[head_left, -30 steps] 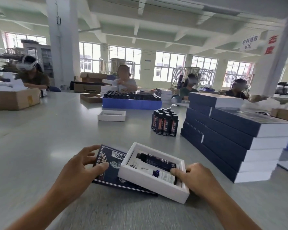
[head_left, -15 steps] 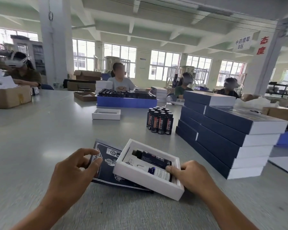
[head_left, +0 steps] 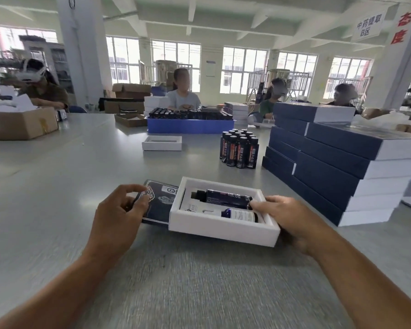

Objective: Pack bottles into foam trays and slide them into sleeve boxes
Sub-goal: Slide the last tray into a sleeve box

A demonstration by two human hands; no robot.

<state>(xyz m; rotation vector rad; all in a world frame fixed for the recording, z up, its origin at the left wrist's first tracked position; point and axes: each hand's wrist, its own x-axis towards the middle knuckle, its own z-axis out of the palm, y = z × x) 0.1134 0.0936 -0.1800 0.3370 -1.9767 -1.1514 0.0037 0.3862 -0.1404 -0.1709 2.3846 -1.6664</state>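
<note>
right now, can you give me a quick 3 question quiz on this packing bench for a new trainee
1. True or false: the foam tray in front of the person already sits fully inside the dark sleeve box.
2. How many bottles lie in that tray? A) one B) two C) four
3. Fill in: the left hand pinches the ____, while the right hand grips the tray's right end.

Key
1. False: only its left end meets the sleeve; most of it is still outside.
2. B: a dark bottle and a white-labelled bottle.
3. sleeve box
</note>
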